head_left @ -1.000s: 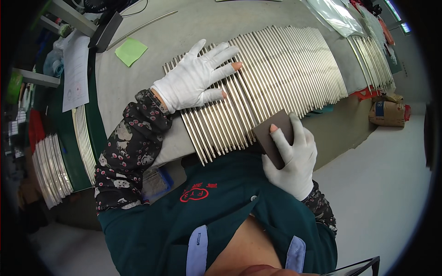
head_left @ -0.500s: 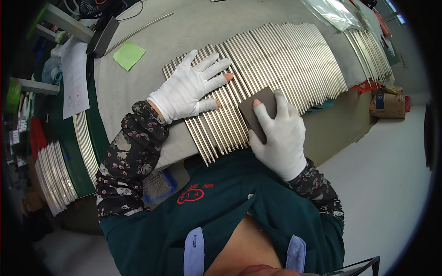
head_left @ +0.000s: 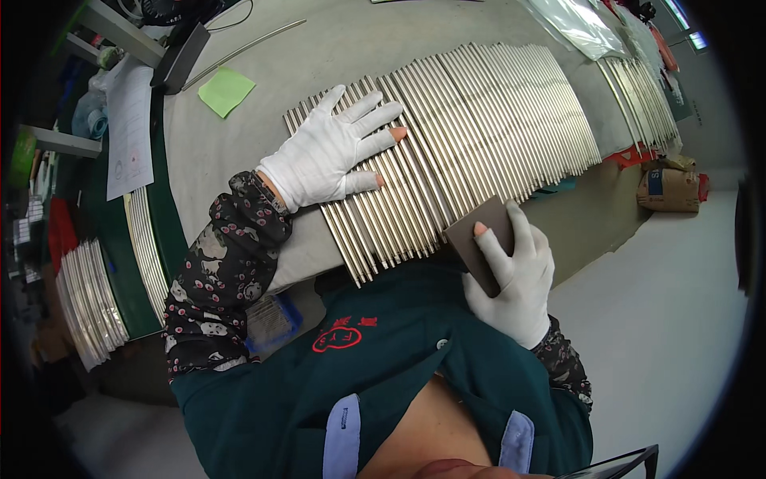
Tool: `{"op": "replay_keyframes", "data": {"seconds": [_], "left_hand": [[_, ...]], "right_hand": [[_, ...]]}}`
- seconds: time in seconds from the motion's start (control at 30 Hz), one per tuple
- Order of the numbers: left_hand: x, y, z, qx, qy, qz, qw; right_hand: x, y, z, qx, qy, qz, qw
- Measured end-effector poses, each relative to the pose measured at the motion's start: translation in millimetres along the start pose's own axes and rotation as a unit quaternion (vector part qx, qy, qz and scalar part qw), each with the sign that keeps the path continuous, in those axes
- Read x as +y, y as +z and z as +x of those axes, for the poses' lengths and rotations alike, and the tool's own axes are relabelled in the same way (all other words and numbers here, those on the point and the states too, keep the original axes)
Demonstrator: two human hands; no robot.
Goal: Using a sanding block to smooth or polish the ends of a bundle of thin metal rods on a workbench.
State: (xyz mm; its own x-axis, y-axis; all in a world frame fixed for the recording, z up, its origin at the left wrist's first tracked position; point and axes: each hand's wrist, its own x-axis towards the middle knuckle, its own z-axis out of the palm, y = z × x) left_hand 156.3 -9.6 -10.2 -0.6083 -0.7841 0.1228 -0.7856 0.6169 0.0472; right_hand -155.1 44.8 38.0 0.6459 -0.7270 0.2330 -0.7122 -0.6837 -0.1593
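Observation:
A wide row of shiny metal rods (head_left: pixel 495 104) lies side by side across the table, their near ends reaching the front edge. My left hand (head_left: pixel 331 152), in a white glove with some fingertips bare, rests flat with spread fingers on the left part of the row. In my right hand (head_left: pixel 515 275), gloved the same way, is a flat grey-brown rectangular sanding pad (head_left: pixel 481 243), gripped between thumb and fingers. The pad is at the near ends of the rods, partly past the table's front edge. Whether it touches the rod ends I cannot tell.
A green paper square (head_left: pixel 227 92) and a single thin rod (head_left: pixel 243 53) lie at the back left. More rods (head_left: pixel 642 104) and clear plastic bags (head_left: pixel 578 28) are at the far right. A printed sheet (head_left: pixel 129 128) hangs left, above bundled rods (head_left: pixel 90 299). A brown package (head_left: pixel 670 190) stands right.
My right hand has drawn the sanding pad toward me and to the right, from on top of the rods to their near ends. My left hand stays in place.

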Motion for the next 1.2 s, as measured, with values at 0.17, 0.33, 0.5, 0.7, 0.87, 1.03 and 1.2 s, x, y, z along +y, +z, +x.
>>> {"op": "replay_keyframes", "data": {"seconds": [0.17,0.33,0.5,0.7,0.87,1.03,1.2], "left_hand": [[-2,-1,-4,-0.004,0.002,-0.010,1.000],[0,-2,-5,0.005,0.003,-0.010,1.000],[0,0,-7,0.002,-0.007,-0.023,1.000],[3,-6,-2,-0.006,-0.007,-0.021,1.000],[-1,3,-8,0.029,0.002,-0.044,0.999],[1,-1,-7,0.009,-0.004,-0.035,0.999],[0,-4,-12,-0.004,-0.007,-0.029,1.000]], "right_hand": [[-6,5,3,0.019,0.002,0.013,1.000],[-16,15,32,0.010,-0.007,-0.023,1.000],[-14,14,33,-0.013,-0.021,-0.043,0.999],[-16,18,58,-0.019,-0.006,-0.035,0.999],[-9,6,23,-0.017,-0.041,-0.028,0.999],[1,2,0,0.020,-0.019,-0.004,1.000],[-2,7,2,0.026,-0.020,0.016,0.999]]}}
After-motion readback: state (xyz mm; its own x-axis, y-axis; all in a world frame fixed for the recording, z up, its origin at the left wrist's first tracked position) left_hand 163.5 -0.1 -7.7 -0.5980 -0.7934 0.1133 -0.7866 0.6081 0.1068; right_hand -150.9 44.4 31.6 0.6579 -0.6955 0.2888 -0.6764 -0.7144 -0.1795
